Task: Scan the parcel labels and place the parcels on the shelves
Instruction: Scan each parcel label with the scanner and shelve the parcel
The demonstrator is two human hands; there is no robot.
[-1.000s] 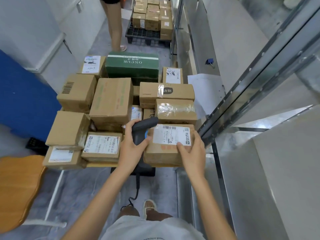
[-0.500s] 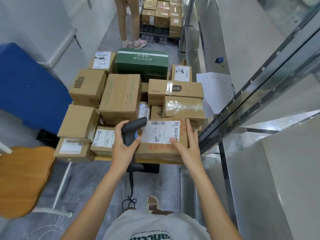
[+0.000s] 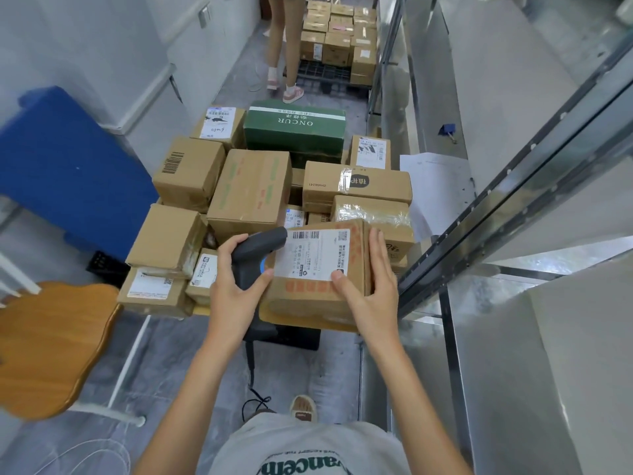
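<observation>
My left hand [image 3: 233, 296] grips the grey scanner [image 3: 255, 255], fingers curled around its handle, with the scanner head touching the left edge of the parcel [image 3: 318, 279]. The parcel is held above the stacked boxes [image 3: 246, 193], its white label [image 3: 313, 253] facing up. My right hand [image 3: 371, 289] holds the parcel's right side, thumb on the label, fingers extended along the edge, beside the metal shelves [image 3: 513, 186].

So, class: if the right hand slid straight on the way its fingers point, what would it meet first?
The right hand holds the labelled parcel, its fingers pointing away from the person. Probably the film-wrapped parcel just beyond comes first, though depth is unclear.
</observation>
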